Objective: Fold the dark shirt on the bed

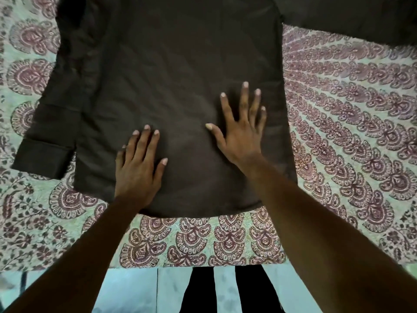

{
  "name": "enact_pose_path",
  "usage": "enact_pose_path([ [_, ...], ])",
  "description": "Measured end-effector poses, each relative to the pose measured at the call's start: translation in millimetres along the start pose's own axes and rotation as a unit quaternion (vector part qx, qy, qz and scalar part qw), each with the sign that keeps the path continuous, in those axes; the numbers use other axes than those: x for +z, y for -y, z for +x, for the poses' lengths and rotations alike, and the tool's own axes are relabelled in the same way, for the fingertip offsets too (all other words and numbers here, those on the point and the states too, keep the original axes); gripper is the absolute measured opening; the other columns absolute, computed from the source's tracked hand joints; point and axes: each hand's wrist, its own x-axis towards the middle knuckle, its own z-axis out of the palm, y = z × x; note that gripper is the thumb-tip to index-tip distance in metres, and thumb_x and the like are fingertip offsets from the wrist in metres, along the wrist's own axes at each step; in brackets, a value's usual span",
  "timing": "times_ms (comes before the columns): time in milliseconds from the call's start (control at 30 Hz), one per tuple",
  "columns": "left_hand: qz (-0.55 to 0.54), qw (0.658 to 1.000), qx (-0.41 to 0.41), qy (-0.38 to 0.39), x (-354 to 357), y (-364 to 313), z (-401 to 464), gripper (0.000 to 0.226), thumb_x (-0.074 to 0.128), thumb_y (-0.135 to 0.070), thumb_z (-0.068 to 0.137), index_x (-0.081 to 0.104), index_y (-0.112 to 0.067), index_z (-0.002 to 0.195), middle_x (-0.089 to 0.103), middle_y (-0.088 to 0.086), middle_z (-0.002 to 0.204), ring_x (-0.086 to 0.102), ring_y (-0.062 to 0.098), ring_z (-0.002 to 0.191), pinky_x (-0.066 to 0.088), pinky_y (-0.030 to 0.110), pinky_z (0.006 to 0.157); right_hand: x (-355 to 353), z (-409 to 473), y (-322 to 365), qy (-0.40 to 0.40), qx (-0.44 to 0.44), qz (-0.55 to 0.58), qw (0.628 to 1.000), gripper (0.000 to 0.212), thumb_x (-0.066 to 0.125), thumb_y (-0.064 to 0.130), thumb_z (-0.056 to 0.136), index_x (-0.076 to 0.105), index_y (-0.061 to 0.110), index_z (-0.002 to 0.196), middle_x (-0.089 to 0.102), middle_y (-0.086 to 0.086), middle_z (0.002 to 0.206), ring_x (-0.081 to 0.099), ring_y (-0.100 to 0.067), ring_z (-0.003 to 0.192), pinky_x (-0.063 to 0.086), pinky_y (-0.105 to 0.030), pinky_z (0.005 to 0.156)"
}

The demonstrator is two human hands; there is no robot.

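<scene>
Ten fingers lie straight and spread apart, flat on dark cloth, gripping nothing. The left hand (135,170) presses near the hem of the dark shirt (180,86), and the right hand (242,129) presses just beside it, a little farther up the shirt's body. The shirt lies spread flat on the patterned bedspread (338,132). One sleeve (52,123) runs along the shirt's left side; the other sleeve (352,21) stretches out from the shirt's upper right.
</scene>
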Motion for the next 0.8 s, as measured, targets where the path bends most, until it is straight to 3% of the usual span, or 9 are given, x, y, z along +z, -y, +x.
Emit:
enact_pose_path([
  [167, 0.0, 1.0, -0.015, 0.023, -2.3, 41.4, -44.0, 0.067, 0.03, -0.052, 0.101, 0.012, -0.032, 0.163, 0.0, -0.006, 0.173, 0.008, 0.025, 0.16, 0.019, 0.054, 0.124, 12.2, -42.9, 30.6, 0.078, -0.22, -0.049, 0.971, 0.085, 0.033, 0.074, 0.095, 0.012, 0.028, 0.163, -0.006, -0.012, 0.171, -0.011, -0.036, 0.157, 0.012, -0.065, 0.119],
  [333, -0.018, 0.999, -0.032, 0.031, -11.7, 48.3, -70.7, 0.067, 0.034, -0.051, 0.101, 0.023, -0.027, 0.162, 0.014, -0.002, 0.172, 0.021, 0.029, 0.156, 0.027, 0.053, 0.12, 13.0, -128.8, 26.4, 0.155, -0.467, -0.069, 0.868, 0.071, 0.033, 0.06, 0.103, 0.012, 0.027, 0.163, -0.003, -0.01, 0.171, -0.003, -0.032, 0.158, 0.016, -0.066, 0.118],
  [400, -0.035, 0.999, -0.034, 0.015, -18.2, 47.5, -63.1, 0.065, 0.038, -0.049, 0.101, 0.027, -0.024, 0.161, 0.021, 0.002, 0.17, 0.03, 0.032, 0.152, 0.031, 0.053, 0.117, 6.7, -123.8, 28.9, 0.152, -0.517, -0.07, 0.839, 0.067, 0.033, 0.058, 0.105, 0.013, 0.031, 0.163, 0.0, -0.007, 0.172, 0.001, -0.028, 0.158, 0.017, -0.062, 0.12],
  [467, -0.051, 0.998, -0.029, 0.002, -22.4, 45.5, -47.6, 0.065, 0.039, -0.047, 0.102, 0.025, -0.025, 0.161, 0.02, 0.002, 0.17, 0.029, 0.03, 0.153, 0.031, 0.053, 0.118, -0.9, -94.6, 35.4, 0.091, -0.465, -0.066, 0.878, 0.066, 0.033, 0.059, 0.104, 0.017, 0.033, 0.162, 0.005, -0.007, 0.171, 0.006, -0.027, 0.158, 0.02, -0.058, 0.121],
  [567, -0.046, 0.998, -0.03, 0.005, -18.1, 51.6, -25.2, 0.066, 0.037, -0.05, 0.103, 0.018, -0.03, 0.163, 0.011, -0.001, 0.172, 0.016, 0.024, 0.158, 0.027, 0.053, 0.122, -5.7, -24.6, 46.0, 0.029, -0.245, -0.067, 0.967, 0.071, 0.033, 0.065, 0.1, 0.017, 0.034, 0.162, 0.002, -0.008, 0.172, 0.002, -0.03, 0.158, 0.019, -0.06, 0.121],
  [633, -0.044, 0.998, -0.044, 0.01, -13.5, 56.9, -19.4, 0.065, 0.034, -0.051, 0.104, 0.017, -0.03, 0.163, 0.009, -0.003, 0.173, 0.013, 0.024, 0.159, 0.025, 0.053, 0.123, -5.0, 12.1, 53.5, 0.042, -0.123, -0.047, 0.99, 0.076, 0.03, 0.072, 0.097, 0.015, 0.034, 0.162, -0.004, -0.01, 0.171, -0.004, -0.033, 0.158, 0.011, -0.062, 0.122],
  [700, -0.043, 0.997, -0.058, 0.01, -12.0, 60.3, -20.5, 0.064, 0.031, -0.05, 0.104, 0.018, -0.028, 0.163, 0.009, -0.004, 0.173, 0.013, 0.024, 0.159, 0.024, 0.051, 0.124, 6.7, 23.4, 68.1, 0.065, -0.076, -0.033, 0.994, 0.082, 0.027, 0.076, 0.094, 0.011, 0.033, 0.162, -0.008, -0.013, 0.171, -0.009, -0.036, 0.157, 0.008, -0.066, 0.121],
  [800, -0.062, 0.995, -0.073, 0.0, -18.7, 57.6, -22.9, 0.062, 0.033, -0.041, 0.104, 0.022, -0.023, 0.162, 0.014, 0.0, 0.172, 0.016, 0.024, 0.158, 0.025, 0.053, 0.123, 23.5, -7.8, 99.8, 0.078, -0.117, -0.048, 0.989, 0.087, 0.027, 0.078, 0.092, 0.009, 0.03, 0.163, -0.007, -0.017, 0.17, -0.011, -0.041, 0.155, 0.005, -0.069, 0.12],
])
